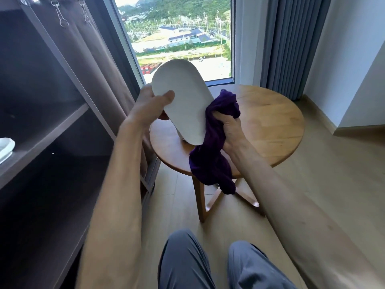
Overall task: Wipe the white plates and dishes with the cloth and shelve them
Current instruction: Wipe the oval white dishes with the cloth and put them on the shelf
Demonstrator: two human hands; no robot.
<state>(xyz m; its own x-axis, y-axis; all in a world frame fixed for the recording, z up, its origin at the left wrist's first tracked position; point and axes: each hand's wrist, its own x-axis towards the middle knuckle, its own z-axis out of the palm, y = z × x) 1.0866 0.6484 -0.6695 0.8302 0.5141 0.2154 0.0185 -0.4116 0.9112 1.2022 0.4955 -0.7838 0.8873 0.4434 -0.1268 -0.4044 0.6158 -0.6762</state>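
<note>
Hands are working over the table: the left hand is gripping the oval plate at its 9 o'clock edge, thumb curled over the face, holding it tilted above the tabletop. At the plate's 4 o'clock, the right hand is clutching the cloth, fingers closed round it, pressing it against the rim. At 9 o'clock of the view, a dish is sitting on the shelf.

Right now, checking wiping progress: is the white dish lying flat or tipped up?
Tipped up: the left hand holds the white dish on edge above the table.
</note>
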